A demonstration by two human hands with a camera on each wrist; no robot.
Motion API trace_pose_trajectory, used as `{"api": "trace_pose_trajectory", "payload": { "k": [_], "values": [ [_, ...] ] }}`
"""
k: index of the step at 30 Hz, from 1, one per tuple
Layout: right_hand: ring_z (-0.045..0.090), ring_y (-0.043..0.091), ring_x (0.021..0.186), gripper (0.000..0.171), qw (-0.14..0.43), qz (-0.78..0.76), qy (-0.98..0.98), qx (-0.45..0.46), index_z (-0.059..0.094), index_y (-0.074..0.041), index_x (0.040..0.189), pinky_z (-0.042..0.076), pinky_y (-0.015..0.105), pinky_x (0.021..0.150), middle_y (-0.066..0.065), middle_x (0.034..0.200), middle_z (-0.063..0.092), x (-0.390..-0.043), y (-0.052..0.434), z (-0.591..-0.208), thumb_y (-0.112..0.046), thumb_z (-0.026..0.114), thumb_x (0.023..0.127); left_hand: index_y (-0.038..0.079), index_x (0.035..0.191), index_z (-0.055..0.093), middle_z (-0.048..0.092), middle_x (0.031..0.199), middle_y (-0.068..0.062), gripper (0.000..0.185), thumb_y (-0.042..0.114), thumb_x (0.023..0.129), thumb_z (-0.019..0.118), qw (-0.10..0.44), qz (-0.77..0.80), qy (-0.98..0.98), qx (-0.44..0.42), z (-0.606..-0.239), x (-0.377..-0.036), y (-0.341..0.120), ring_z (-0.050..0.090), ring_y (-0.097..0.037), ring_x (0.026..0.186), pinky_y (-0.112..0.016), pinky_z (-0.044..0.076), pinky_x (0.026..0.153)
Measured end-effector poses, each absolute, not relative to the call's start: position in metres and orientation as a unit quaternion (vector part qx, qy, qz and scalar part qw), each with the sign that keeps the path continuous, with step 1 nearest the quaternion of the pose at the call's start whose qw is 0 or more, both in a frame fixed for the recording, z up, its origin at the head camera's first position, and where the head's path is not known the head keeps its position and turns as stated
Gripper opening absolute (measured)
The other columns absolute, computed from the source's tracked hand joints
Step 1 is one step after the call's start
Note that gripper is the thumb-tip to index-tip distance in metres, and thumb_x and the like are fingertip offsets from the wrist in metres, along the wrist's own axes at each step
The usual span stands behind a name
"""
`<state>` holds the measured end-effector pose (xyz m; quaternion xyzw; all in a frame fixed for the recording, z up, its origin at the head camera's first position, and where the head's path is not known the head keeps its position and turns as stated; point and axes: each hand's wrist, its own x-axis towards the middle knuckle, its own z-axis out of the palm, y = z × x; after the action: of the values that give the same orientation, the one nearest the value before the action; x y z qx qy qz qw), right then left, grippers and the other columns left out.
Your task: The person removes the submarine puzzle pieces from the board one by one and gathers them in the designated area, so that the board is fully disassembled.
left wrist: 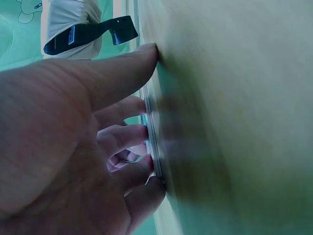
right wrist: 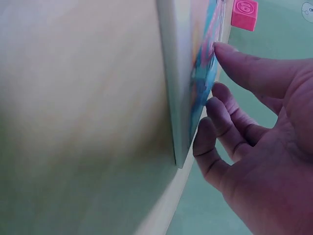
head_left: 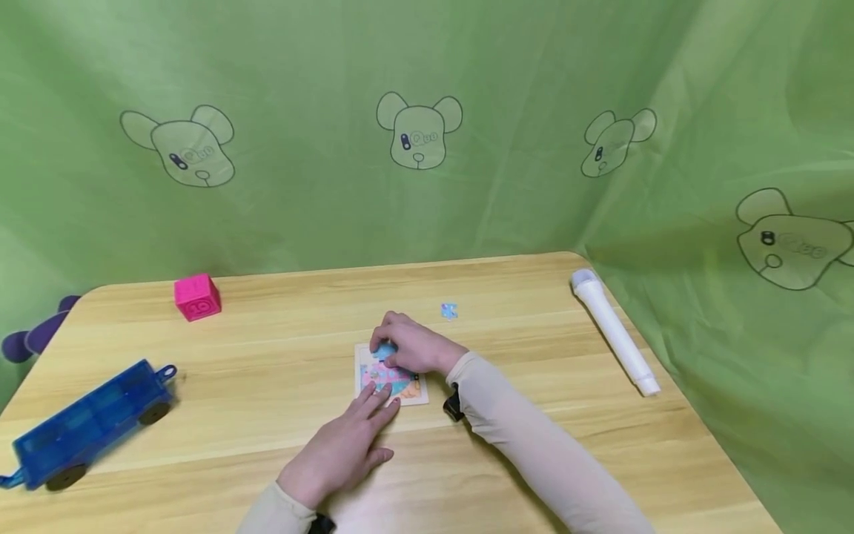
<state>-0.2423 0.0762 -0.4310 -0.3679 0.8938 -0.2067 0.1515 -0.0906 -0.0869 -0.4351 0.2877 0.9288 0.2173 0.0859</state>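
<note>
A small jigsaw puzzle board (head_left: 416,398) with a pale border and a pink, blue and orange picture lies flat near the table's middle. My right hand (head_left: 415,345) is bent over its upper part, thumb and fingers around a light blue puzzle piece (head_left: 383,350). In the right wrist view, that hand's thumb (right wrist: 254,73) and fingertips meet the picture surface. My left hand (head_left: 343,445) rests its extended fingers on the board's lower left edge; its thumb points away to the right. The left wrist view shows the left fingers (left wrist: 127,139) along the board's edge.
One loose blue puzzle piece (head_left: 449,311) lies beyond the right hand. A pink cube (head_left: 197,297) stands at the back left, and a blue toy wagon (head_left: 93,423) at the left. A white toy microphone (head_left: 614,330) lies along the right edge. Green curtain (head_left: 300,185) surrounds the table.
</note>
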Motion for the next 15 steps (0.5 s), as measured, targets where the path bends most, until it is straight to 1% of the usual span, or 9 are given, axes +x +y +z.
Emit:
{"api": "trace_pose_trajectory", "payload": {
  "k": [5, 8, 10, 12, 15],
  "values": [
    [0.048, 0.016, 0.101, 0.024, 0.151, -0.205, 0.894, -0.367, 0.067, -0.017, 0.108, 0.044, 0.031, 0.091, -0.001, 0.105, 0.053, -0.2434, 0.0740, -0.4294, -0.007, 0.072, 0.087, 0.001, 0.145, 0.045, 0.031, 0.155, -0.019, 0.065, 0.028, 0.092, 0.070, 0.084, 0.217, 0.929, 0.288, -0.4351, -0.0911, -0.0886, 0.022, -0.040, 0.143, -0.053, 0.044, 0.100],
    [0.050, 0.016, 0.099, 0.025, 0.150, -0.212, 0.896, -0.361, 0.066, -0.014, 0.112, 0.045, 0.031, 0.091, 0.000, 0.103, 0.055, -0.2435, 0.0740, -0.4270, -0.006, 0.071, 0.089, 0.001, 0.145, 0.046, 0.031, 0.155, -0.019, 0.065, 0.028, 0.092, 0.070, 0.082, 0.218, 0.929, 0.286, -0.4351, -0.0914, -0.0888, 0.022, -0.040, 0.143, -0.053, 0.044, 0.101],
    [0.052, 0.016, 0.097, 0.024, 0.151, -0.224, 0.897, -0.350, 0.067, -0.011, 0.113, 0.046, 0.030, 0.089, 0.000, 0.101, 0.056, -0.2437, 0.0741, -0.4254, -0.005, 0.070, 0.090, 0.001, 0.145, 0.046, 0.031, 0.155, -0.018, 0.065, 0.028, 0.091, 0.070, 0.082, 0.219, 0.930, 0.285, -0.4352, -0.0917, -0.0888, 0.022, -0.039, 0.143, -0.052, 0.043, 0.101],
    [0.054, 0.015, 0.093, 0.020, 0.153, -0.240, 0.897, -0.339, 0.068, -0.010, 0.110, 0.047, 0.030, 0.087, -0.001, 0.097, 0.057, -0.2445, 0.0744, -0.4251, -0.004, 0.068, 0.091, 0.001, 0.145, 0.046, 0.031, 0.155, -0.018, 0.065, 0.028, 0.091, 0.070, 0.083, 0.220, 0.929, 0.285, -0.4354, -0.0919, -0.0887, 0.022, -0.039, 0.143, -0.052, 0.043, 0.101],
    [0.055, 0.014, 0.087, 0.011, 0.159, -0.265, 0.892, -0.330, 0.070, -0.012, 0.101, 0.049, 0.028, 0.081, -0.001, 0.092, 0.057, -0.2466, 0.0749, -0.4244, -0.005, 0.067, 0.092, 0.001, 0.145, 0.046, 0.031, 0.156, -0.017, 0.065, 0.028, 0.091, 0.070, 0.083, 0.220, 0.929, 0.285, -0.4362, -0.0921, -0.0887, 0.022, -0.039, 0.143, -0.052, 0.043, 0.101]
  ]
}}
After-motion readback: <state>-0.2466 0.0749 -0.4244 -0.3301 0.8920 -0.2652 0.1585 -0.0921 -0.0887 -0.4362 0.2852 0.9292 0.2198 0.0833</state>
